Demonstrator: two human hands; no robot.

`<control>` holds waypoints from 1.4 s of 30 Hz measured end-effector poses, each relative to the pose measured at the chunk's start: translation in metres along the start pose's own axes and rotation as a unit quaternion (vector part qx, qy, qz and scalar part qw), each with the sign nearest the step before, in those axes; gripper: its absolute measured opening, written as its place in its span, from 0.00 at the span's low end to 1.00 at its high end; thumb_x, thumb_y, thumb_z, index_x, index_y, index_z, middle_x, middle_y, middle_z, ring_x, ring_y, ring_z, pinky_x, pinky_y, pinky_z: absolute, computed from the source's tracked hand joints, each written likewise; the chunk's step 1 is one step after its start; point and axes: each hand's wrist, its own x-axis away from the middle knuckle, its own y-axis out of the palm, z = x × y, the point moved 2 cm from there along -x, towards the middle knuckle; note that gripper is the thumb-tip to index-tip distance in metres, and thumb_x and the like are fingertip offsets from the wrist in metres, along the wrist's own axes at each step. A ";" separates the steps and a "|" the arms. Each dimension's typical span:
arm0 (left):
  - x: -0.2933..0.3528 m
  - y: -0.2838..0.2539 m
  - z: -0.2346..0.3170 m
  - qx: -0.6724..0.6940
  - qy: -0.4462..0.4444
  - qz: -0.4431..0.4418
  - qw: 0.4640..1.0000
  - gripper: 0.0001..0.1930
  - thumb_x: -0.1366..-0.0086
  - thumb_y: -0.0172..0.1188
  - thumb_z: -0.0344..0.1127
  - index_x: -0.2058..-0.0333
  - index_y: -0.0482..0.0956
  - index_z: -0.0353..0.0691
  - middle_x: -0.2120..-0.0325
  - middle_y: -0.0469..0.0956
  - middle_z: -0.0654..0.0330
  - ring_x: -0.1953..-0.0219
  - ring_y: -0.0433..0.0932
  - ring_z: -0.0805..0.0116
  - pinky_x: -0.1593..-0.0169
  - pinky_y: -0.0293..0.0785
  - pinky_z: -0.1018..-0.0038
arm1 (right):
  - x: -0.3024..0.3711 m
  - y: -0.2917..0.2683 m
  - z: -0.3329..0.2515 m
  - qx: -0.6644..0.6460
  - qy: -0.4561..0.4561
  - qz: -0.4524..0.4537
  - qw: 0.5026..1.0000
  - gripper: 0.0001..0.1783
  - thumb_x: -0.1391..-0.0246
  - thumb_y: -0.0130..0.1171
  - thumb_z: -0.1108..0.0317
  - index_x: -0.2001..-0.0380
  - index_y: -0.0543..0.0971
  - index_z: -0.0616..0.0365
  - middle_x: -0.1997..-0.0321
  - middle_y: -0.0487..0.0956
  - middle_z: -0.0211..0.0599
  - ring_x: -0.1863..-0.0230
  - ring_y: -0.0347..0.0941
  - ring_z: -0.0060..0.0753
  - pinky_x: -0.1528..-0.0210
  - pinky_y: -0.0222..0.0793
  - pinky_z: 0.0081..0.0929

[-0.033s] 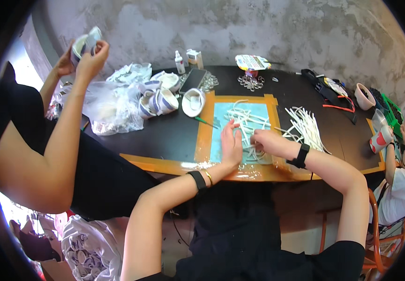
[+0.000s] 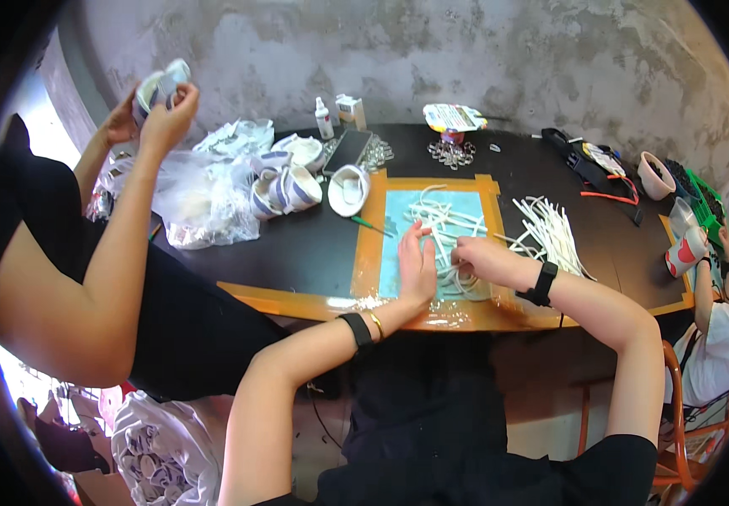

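Note:
My left hand (image 2: pixel 417 268) rests on the light blue mat (image 2: pixel 393 205) with its fingers stretched out, at the left edge of a loose tangle of white cords (image 2: pixel 436 215). Opposite it, my right hand (image 2: pixel 484 258) has its fingers curled and pinched together on a white cord among the tangle; its fingertips are partly hidden. To the right of the mat lies a bundle of straight white cords (image 2: pixel 547 229). A green-handled thin tool (image 2: pixel 369 224) lies across the mat's left border.
Rounded white-and-blue cloth pieces (image 2: pixel 297 189), a clear plastic bag (image 2: pixel 204 198), a phone (image 2: pixel 349 150) and a small bottle (image 2: pixel 323 119) stand to the left. At far left, another person's hands (image 2: pixel 162 118) hold a similar cloth piece. A patterned cup (image 2: pixel 685 253) is at the right.
The view shifts very slightly. Both my hands stay in nearly the same place on the mat, and the other person's held cloth piece is a little lower.

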 end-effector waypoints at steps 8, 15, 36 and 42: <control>0.001 0.001 0.001 0.009 0.003 0.013 1.000 0.17 0.34 0.42 0.38 0.53 0.64 0.32 0.46 0.62 0.46 0.44 0.58 0.50 0.40 0.51 0.61 | -0.012 -0.030 0.019 -0.071 0.125 0.167 0.975 0.09 0.43 0.47 0.69 0.65 0.73 0.63 0.70 0.76 0.52 0.67 0.73 0.56 0.65 0.67 0.44; 0.001 0.000 -0.001 0.014 -0.009 0.012 1.000 0.19 0.34 0.42 0.40 0.52 0.64 0.31 0.46 0.62 0.46 0.44 0.58 0.50 0.40 0.51 0.61 | -0.017 0.002 0.011 0.116 0.116 0.078 0.983 0.32 0.47 0.54 0.48 0.49 0.68 0.65 0.48 0.68 0.62 0.47 0.65 0.57 0.46 0.62 0.45; 0.002 0.000 0.000 0.013 -0.012 0.004 1.000 0.17 0.34 0.42 0.39 0.52 0.66 0.34 0.45 0.61 0.47 0.42 0.58 0.53 0.39 0.49 0.64 | -0.010 0.014 -0.011 -0.037 0.073 0.087 0.993 0.21 0.54 0.49 0.78 0.52 0.67 0.67 0.65 0.69 0.58 0.64 0.70 0.56 0.63 0.67 0.43; 0.001 0.000 0.001 0.009 -0.010 0.023 1.000 0.19 0.34 0.42 0.42 0.53 0.64 0.31 0.45 0.59 0.44 0.42 0.56 0.48 0.38 0.47 0.60 | 0.004 -0.023 0.024 -0.033 0.113 0.208 0.971 0.16 0.52 0.46 0.77 0.58 0.74 0.65 0.64 0.69 0.56 0.63 0.68 0.54 0.58 0.67 0.40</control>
